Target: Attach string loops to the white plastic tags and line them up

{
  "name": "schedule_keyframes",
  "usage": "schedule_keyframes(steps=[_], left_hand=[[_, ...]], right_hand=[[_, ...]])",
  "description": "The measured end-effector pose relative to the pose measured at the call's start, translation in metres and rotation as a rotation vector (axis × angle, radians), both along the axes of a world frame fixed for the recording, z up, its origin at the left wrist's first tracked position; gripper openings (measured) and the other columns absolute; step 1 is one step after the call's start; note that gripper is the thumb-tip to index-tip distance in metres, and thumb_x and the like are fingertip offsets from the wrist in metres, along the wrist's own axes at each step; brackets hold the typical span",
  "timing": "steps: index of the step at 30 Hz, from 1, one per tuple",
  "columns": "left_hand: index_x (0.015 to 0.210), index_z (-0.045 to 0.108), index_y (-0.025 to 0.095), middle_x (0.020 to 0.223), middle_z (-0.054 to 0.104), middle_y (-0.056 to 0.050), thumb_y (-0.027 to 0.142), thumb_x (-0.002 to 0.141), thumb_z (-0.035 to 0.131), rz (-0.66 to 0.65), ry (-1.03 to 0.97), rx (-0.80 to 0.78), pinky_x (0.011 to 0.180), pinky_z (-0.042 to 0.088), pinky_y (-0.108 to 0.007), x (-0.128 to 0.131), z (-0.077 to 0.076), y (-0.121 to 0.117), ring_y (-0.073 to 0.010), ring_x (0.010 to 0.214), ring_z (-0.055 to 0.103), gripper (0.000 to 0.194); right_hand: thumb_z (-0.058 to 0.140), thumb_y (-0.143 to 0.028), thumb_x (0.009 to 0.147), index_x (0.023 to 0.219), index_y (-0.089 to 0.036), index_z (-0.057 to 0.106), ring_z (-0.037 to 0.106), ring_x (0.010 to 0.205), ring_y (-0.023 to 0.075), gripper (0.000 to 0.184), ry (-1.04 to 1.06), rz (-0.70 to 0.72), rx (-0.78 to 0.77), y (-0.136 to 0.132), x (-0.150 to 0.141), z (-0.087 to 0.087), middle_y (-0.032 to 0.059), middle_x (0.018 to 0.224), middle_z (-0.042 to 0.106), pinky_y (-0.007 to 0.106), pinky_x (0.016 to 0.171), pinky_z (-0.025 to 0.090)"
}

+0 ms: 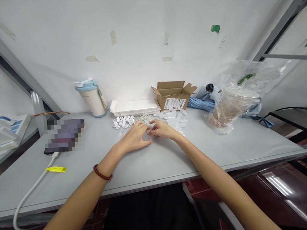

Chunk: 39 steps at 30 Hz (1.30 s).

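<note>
My left hand (136,136) rests low over the table, thumb spread away from its bent fingers; a faint clear shape shows in that gap. Close against it, my right hand (162,129) has thumb and fingers curled together in a pinch. Whatever is in that pinch is too small to make out. Small white caps (123,121) lie in a group left of my left hand. Just beyond the fingertips is a heap of thin white pieces (145,118), partly hidden. Clear plastic tubes (178,119) are scattered past my right hand.
White trays (135,106) and an open cardboard box (171,97) stand by the wall. A tumbler (92,99) is at the left, near a phone (65,135) with a white cable (31,190). Bagged cup (235,105) and blue fabric (201,103) sit at the right.
</note>
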<state>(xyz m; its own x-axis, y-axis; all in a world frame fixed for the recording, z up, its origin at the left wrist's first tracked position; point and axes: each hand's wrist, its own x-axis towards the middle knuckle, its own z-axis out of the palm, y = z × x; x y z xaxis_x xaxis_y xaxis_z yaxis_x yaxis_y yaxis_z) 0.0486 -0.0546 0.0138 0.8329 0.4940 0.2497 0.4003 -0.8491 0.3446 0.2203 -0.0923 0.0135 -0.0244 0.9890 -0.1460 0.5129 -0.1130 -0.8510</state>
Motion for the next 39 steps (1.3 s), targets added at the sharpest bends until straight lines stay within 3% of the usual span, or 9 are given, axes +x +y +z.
schedule_keyframes(steps=[9,23,29,31,34,39], left_hand=[[0.096,0.055,0.019,0.107,0.061,-0.010,0.032,0.076,0.060,-0.021,0.020,0.047,0.091,0.044,-0.044,-0.001,-0.003,0.002,-0.0300,0.111,0.048,0.024],[0.095,0.058,0.019,0.104,0.061,-0.009,0.031,0.075,0.062,-0.038,0.005,0.025,0.090,0.045,-0.045,-0.002,-0.003,0.003,-0.0303,0.110,0.047,0.024],[0.104,0.060,0.019,0.104,0.061,-0.010,0.047,0.078,0.062,-0.002,-0.062,-0.027,0.089,0.044,-0.046,-0.002,-0.007,0.010,-0.0293,0.107,0.049,0.038],[0.109,0.060,0.018,0.110,0.061,-0.011,0.052,0.083,0.055,0.040,-0.098,-0.030,0.094,0.041,-0.046,-0.001,-0.011,0.017,-0.0291,0.112,0.047,0.043],[0.108,0.062,0.017,0.116,0.060,-0.011,0.050,0.091,0.039,0.096,-0.120,0.002,0.100,0.036,-0.047,0.002,-0.015,0.029,-0.0270,0.117,0.044,0.044],[0.085,0.064,0.018,0.098,0.065,-0.008,0.045,0.096,0.023,0.131,-0.085,0.037,0.098,0.036,-0.047,0.007,-0.019,0.040,-0.0246,0.105,0.050,0.051]], right_hand=[[0.071,-0.022,0.070,0.121,-0.017,0.041,0.054,0.059,0.0120,0.059,0.018,-0.063,0.011,0.000,0.000,-0.001,-0.0026,0.075,0.059,0.023,0.048,0.041],[0.069,-0.024,0.073,0.125,-0.016,0.037,0.054,0.056,0.0111,0.061,-0.003,-0.032,0.020,0.003,0.001,-0.004,-0.0044,0.072,0.059,0.024,0.053,0.042],[0.065,-0.033,0.077,0.127,-0.016,0.038,0.058,0.068,0.0134,0.060,-0.069,-0.059,0.172,0.008,0.008,-0.004,-0.0001,0.081,0.064,0.025,0.064,0.043],[0.060,-0.032,0.082,0.129,-0.014,0.038,0.059,0.077,0.0153,0.054,-0.162,-0.090,0.296,0.010,0.012,-0.004,0.0034,0.089,0.065,0.027,0.071,0.044],[0.048,-0.018,0.087,0.124,-0.013,0.046,0.054,0.099,0.0215,0.038,-0.491,-0.162,0.436,0.014,0.020,-0.004,0.0104,0.106,0.063,0.031,0.082,0.041],[0.037,-0.008,0.086,0.113,-0.010,0.058,0.044,0.112,0.0294,0.035,-0.939,-0.226,0.330,0.020,0.033,-0.004,0.0178,0.121,0.056,0.039,0.088,0.037]])
